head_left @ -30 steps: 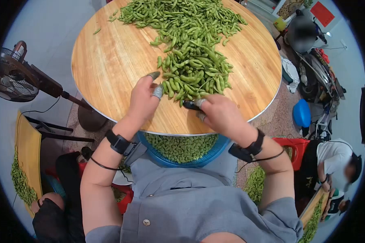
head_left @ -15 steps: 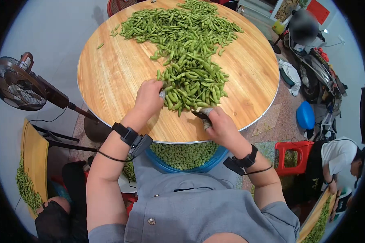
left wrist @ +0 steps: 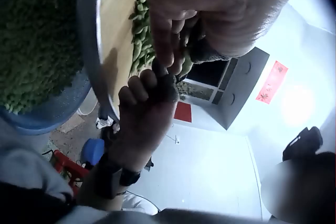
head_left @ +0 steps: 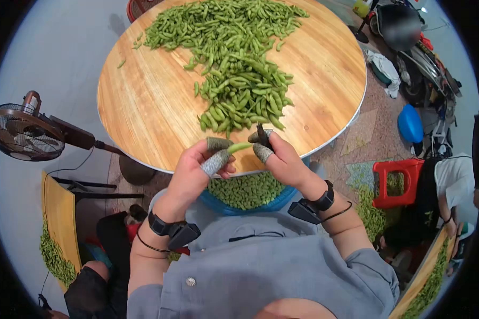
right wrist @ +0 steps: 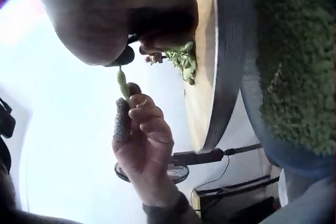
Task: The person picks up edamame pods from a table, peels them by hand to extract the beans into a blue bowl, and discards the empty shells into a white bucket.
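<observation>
Between its covered thumb and forefinger, the left hand (head_left: 201, 165) pinches a green pod (head_left: 239, 148) near the table's front edge. The right hand (head_left: 283, 159), with grey coverings on thumb and forefinger, grips a small black tool (head_left: 261, 134) close to the pod's other end. In the right wrist view the pod (right wrist: 122, 82) spans from the left hand (right wrist: 144, 145) to the right hand's fingertip. A heap of green pods (head_left: 245, 95) lies on the round wooden table (head_left: 143, 106) just beyond both hands.
A blue basin (head_left: 287, 198) of shelled beans (head_left: 245, 190) sits below the table's front edge. Left stand a fan (head_left: 26, 132) and a side table (head_left: 58, 212) with pods. Right are a red stool (head_left: 404, 183), a blue tub (head_left: 410, 123) and another person.
Both hands have drawn back from the heap toward the table's front edge and come close together. A pod is now visible in the left hand's pinch; the right hand still holds the black tool.
</observation>
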